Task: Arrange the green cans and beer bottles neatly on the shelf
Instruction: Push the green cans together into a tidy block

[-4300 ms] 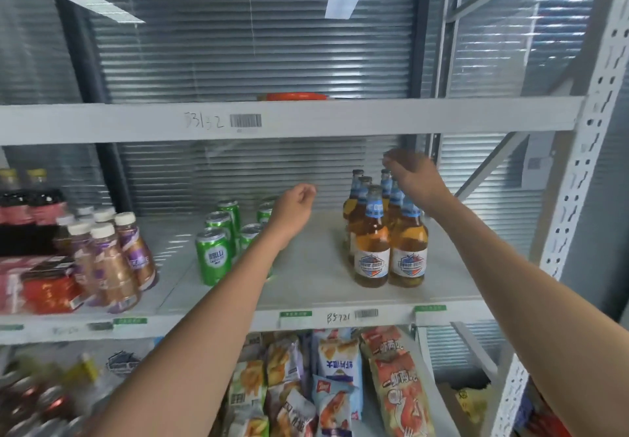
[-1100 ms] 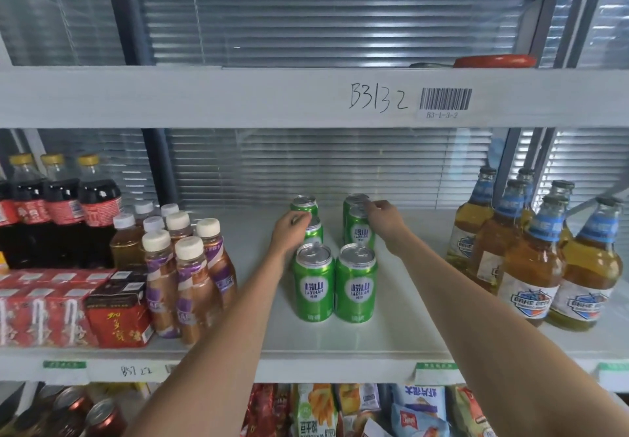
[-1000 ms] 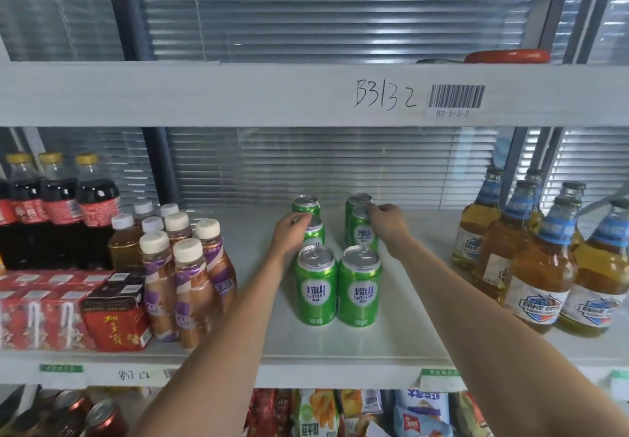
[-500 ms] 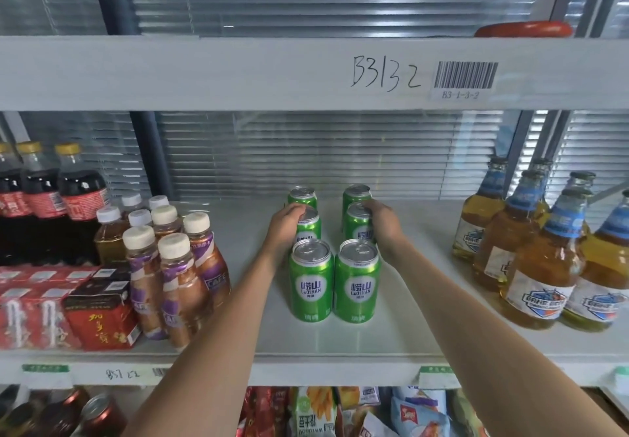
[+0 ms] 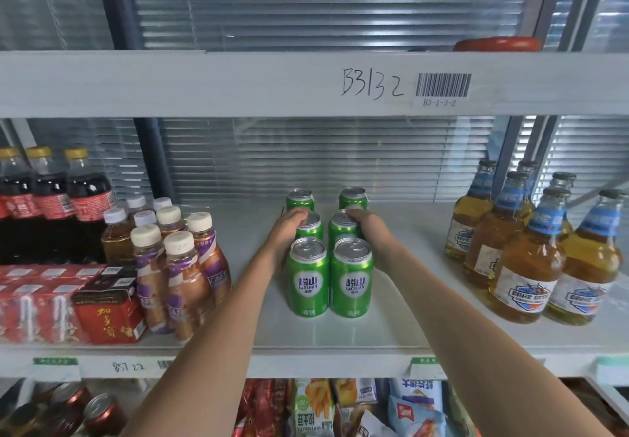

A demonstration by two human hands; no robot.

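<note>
A pale metal shelf (image 5: 391, 320) stood before slatted window blinds, its upper beam marked B3132 beside a barcode label (image 5: 443, 85). At mid-shelf six green Laoshan cans (image 5: 329, 252) stood upright in two columns of three, running front to back. The left hand (image 5: 287, 223) curled over the outer side and rim of the middle-left can (image 5: 310, 227), and the right hand (image 5: 366, 223) wrapped likewise round the middle-right can (image 5: 342, 229); how firmly either gripped could not be told. The front pair stood almost touching with labels facing out; the rear pair stood a little wider apart, with a gap behind the middle cans. The risk, as I judged it, lay in the closeness: a squeeze or a push at rim height could tip a middle can into its neighbours and topple the row, and a forearm drawn back carelessly could clip a front can off the edge. The amber beer bottles (image 5: 531, 252) with blue neck labels clustered well to the right, tall, narrow-based and easily knocked by a wide elbow.
</note>
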